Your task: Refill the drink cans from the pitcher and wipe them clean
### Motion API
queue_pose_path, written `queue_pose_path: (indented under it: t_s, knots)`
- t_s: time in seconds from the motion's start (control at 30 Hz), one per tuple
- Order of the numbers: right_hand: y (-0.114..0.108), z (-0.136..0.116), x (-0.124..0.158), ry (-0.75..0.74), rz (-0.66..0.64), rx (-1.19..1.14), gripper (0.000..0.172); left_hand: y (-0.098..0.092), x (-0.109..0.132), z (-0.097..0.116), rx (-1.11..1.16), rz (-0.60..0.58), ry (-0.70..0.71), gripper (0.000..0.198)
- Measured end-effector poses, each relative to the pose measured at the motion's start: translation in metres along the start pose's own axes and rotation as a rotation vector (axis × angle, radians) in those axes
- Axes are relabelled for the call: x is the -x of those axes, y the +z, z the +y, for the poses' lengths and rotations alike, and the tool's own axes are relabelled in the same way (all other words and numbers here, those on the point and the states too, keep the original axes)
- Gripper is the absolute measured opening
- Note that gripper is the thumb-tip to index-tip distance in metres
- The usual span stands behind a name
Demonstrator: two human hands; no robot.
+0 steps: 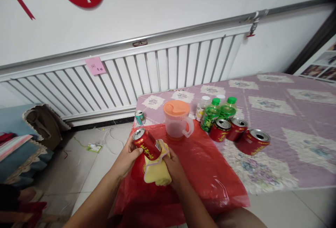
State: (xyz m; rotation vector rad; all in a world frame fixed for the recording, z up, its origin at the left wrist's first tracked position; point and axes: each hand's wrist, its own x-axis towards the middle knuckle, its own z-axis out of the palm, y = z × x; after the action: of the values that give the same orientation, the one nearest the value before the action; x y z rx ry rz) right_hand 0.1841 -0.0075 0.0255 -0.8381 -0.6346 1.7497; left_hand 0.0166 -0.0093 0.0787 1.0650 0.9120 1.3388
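My left hand (130, 155) is wrapped round a red drink can (147, 144) with yellow lettering, tilted with its silver top toward the upper left. Folded in my right hand (173, 165) is a yellow cloth (157, 172) with a pale purple edge, pressed against the can's lower end. Both hands are above a red plastic sheet (199, 172) spread over the table's front edge. Just beyond them stands a clear pitcher (174, 126) with an orange lid.
Right of the pitcher stand several bottles, two with green caps (215, 102), and three red cans (253, 142). A small teal can (140, 117) is at the table's left edge. The floral tablecloth (270, 105) extends right. A white radiator (157, 68) runs behind; a power strip (94, 147) lies on the floor.
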Motion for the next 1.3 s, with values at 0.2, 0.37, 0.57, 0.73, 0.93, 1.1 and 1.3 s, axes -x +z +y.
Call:
queue_pose_path:
  t_s: [0.2,0.37,0.57,0.73,0.93,1.1,1.3]
  knots:
    - [0.001,0.002,-0.001,-0.077,0.043,0.093,0.054,0.007,0.004,-0.003,-0.010,0.085,-0.047,0.075]
    - [-0.003,0.003,-0.002,-0.092,0.019,0.149,0.055,0.008,0.003,-0.003,-0.069,0.203,-0.025,0.072]
    - [-0.018,0.001,-0.007,-0.299,0.137,0.258,0.054,0.003,0.000,-0.002,-0.202,0.268,0.019,0.083]
    - [-0.017,0.005,0.002,-0.930,0.078,0.714,0.047,0.005,-0.001,-0.015,-0.351,0.176,0.029,0.074]
    - [-0.014,0.003,0.010,-1.252,0.010,1.170,0.059,0.007,0.006,-0.020,-0.452,0.023,0.069,0.067]
    - [-0.026,-0.006,0.004,-1.125,-0.018,1.084,0.059,0.005,0.013,-0.002,-0.527,-0.157,0.012,0.068]
    - [-0.027,-0.020,0.006,-0.714,-0.197,0.771,0.051,0.008,0.016,0.021,-0.495,-0.324,-0.030,0.073]
